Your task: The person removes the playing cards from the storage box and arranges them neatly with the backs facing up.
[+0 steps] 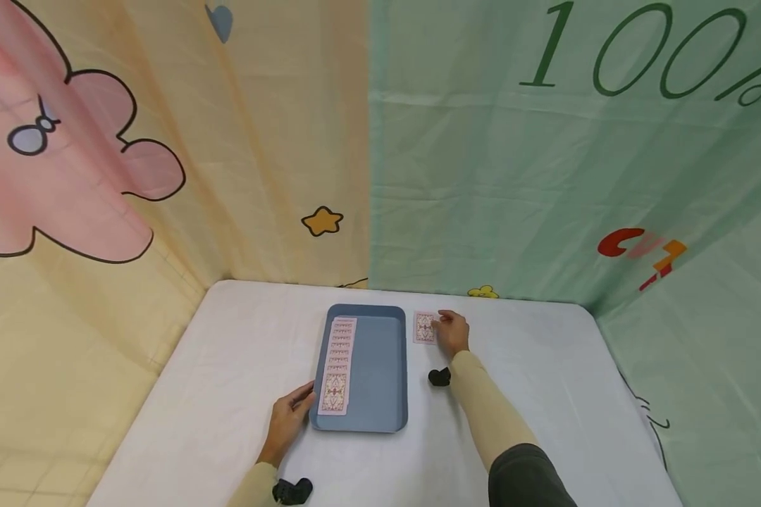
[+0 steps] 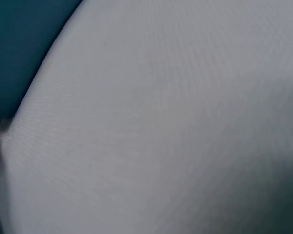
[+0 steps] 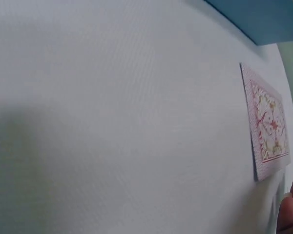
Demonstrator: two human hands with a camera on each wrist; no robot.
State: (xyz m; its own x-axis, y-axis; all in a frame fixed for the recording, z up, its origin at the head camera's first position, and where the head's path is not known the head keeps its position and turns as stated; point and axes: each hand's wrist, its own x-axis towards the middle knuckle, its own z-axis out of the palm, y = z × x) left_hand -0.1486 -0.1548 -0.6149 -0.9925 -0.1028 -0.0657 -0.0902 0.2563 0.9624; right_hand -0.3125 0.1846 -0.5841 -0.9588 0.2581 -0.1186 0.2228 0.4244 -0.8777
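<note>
Card deck and tray on white table

Head view: right hand [image 1: 453, 333] rests fingers on the deck of cards [image 1: 424, 327], just right of the blue tray [image 1: 380, 380] near the table [image 1: 228, 352] far edge; left hand [image 1: 289, 419], relaxed, touches the tray's near left corner beside the row of cards [image 1: 338, 366]. Left wrist view: blurred tray corner, cloth. Right wrist view: deck flat, fingertips [image 3: 288, 212] beside it.

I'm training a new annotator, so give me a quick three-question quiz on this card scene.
1. True or false: the overlapping row of face-down cards lies inside the blue plastic tray.
2. Which hand touches the small stack of patterned cards on the white tablecloth?
A. left hand
B. right hand
3. The left hand rests at the tray's near-____ corner.

Key: 1 true; 2 B; 3 left.
</note>
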